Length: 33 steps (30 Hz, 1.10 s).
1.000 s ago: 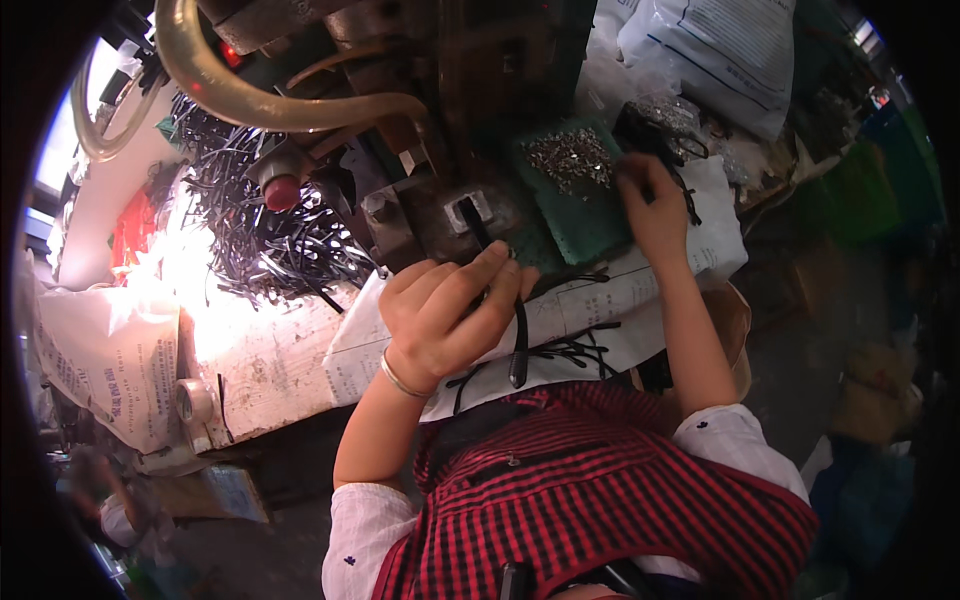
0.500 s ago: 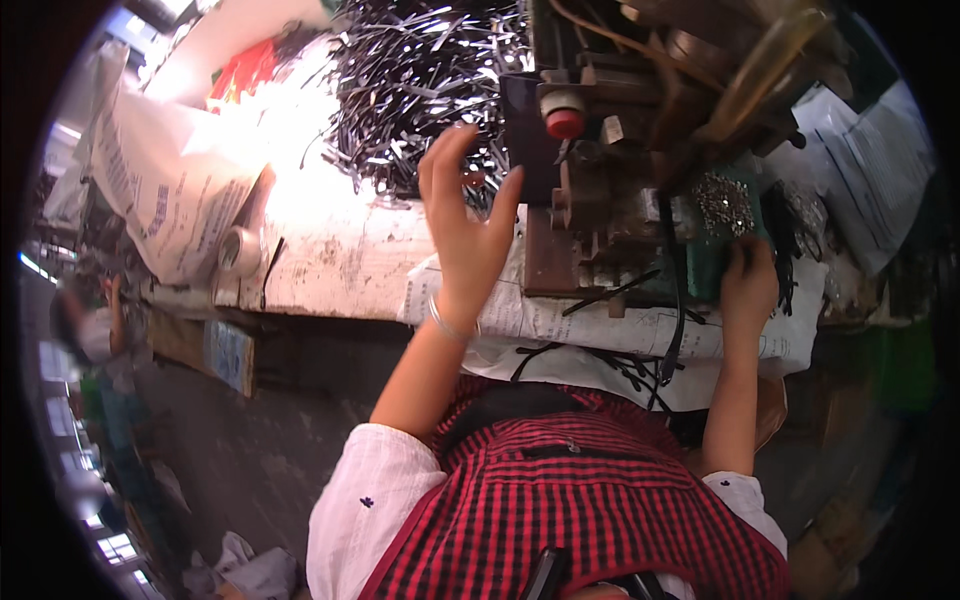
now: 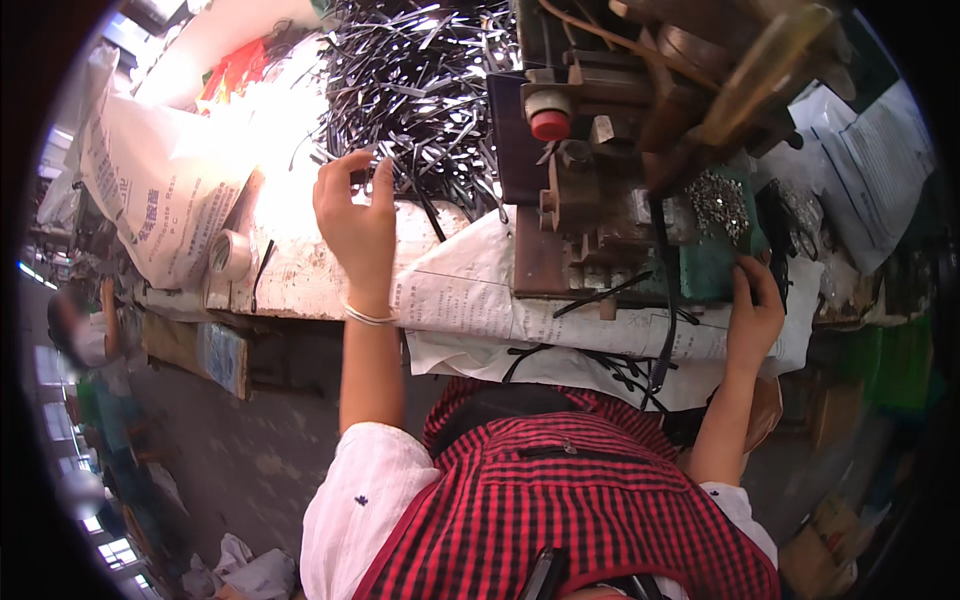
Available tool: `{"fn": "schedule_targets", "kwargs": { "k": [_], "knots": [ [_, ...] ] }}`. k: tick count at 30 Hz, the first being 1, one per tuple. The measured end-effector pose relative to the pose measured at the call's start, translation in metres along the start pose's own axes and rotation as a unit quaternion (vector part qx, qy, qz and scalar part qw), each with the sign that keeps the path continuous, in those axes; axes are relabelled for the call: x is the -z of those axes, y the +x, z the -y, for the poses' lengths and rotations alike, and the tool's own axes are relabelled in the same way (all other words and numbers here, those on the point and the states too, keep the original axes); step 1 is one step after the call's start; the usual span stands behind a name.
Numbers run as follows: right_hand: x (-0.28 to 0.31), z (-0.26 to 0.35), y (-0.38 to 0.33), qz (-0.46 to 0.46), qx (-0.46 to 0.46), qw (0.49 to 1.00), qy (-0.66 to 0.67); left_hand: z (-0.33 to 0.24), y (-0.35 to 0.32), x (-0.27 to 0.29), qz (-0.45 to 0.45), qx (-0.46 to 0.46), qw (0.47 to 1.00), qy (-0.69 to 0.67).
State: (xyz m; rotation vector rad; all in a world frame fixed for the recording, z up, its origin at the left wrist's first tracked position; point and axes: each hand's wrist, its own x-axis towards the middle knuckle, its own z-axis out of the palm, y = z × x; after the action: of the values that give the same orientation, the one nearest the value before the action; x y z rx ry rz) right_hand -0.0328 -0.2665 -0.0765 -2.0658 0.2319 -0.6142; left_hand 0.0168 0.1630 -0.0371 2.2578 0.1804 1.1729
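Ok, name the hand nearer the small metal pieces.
The right hand, beside the green surface under the metal pieces; the left hand is by the black strips.

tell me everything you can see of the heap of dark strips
The heap of dark strips is a loose tangle of narrow, glossy, plastic-looking pieces, many whitened by glare, lying at all angles on the worn tabletop, left of the machine. The left hand is at its near edge; contact is unclear.

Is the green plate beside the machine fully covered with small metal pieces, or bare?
Partly covered: small metal pieces lie on the far part of the green plate; its near part shows bare green.
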Motion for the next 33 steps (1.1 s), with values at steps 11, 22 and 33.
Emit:
{"fn": "schedule_targets", "kwargs": {
  "k": [11,22,33],
  "knots": [
    [-0.013,0.002,0.008,-0.011,0.050,0.997,-0.054,0.050,-0.035,-0.032,0.177,0.144,0.970,0.079],
    [-0.057,0.105,0.028,0.055,0.167,0.970,0.167,-0.011,-0.023,-0.057,0.174,0.103,0.932,-0.300],
    [-0.079,0.129,0.013,0.073,0.020,0.914,0.398,-0.108,-0.030,-0.010,0.055,-0.028,0.920,-0.387]
  ]
}}
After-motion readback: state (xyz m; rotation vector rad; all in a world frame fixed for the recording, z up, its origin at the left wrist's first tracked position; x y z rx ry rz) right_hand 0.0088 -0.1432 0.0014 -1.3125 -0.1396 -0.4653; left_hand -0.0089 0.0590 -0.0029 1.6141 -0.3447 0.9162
